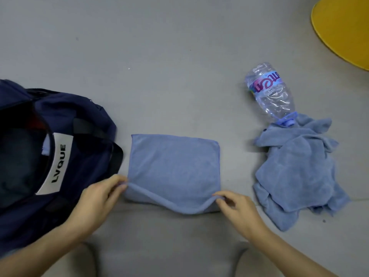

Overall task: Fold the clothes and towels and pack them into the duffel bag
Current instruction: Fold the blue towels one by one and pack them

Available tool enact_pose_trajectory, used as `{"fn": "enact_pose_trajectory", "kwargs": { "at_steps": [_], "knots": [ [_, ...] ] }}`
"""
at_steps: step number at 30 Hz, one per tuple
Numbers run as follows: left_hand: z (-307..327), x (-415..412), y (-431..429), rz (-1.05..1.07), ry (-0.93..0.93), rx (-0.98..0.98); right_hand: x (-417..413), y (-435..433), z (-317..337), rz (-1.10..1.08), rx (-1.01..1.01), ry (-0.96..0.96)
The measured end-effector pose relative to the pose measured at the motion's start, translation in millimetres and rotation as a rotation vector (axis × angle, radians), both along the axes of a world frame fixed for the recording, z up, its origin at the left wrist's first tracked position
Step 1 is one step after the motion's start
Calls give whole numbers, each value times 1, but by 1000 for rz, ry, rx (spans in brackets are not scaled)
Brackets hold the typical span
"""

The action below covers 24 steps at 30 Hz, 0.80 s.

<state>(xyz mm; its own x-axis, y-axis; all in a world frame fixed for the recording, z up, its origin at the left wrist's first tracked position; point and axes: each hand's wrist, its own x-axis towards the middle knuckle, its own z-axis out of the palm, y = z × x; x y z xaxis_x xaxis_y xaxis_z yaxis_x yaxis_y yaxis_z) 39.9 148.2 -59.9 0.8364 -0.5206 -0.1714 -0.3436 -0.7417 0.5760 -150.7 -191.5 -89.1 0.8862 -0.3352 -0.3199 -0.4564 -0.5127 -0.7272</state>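
Single head-worn view, wide-angle, looking steeply down, close over the grey floor [179, 56]

Duffel bag [83, 124] and yellow object [343, 27] cut off.

A white label [56, 163] on the navy bag [83, 110] is showing "LVQUE" in black capitals, running sideways. The bottle [269, 94] is showing pink lettering on its wrapper, upside down and only partly legible.

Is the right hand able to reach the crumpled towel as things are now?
Probably yes. The crumpled towel lies right of the right hand, with nothing between them. But the hand pinches the folded towel, and a bottle rests on the crumpled towel's far end.
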Motion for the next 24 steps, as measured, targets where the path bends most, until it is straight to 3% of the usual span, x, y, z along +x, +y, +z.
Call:
{"fn": "enact_pose_trajectory", "kwargs": {
  "at_steps": [5, 14, 20, 24],
  "knots": [
    [2, 43, -41, 149, 63, -126, 46, -24, 3, -149, 128, -23],
    [2, 100, -91, 294, 92, -50, 140, -70, -4, -220, 33, 7],
    [-3, 93, -101, 296, 6, -1, 154, -55, 1, -82, -295, 37],
    [-26, 62, -95, -65, -259, 117, 132, -38, -17, 303, -680, -83]
  ]
}}
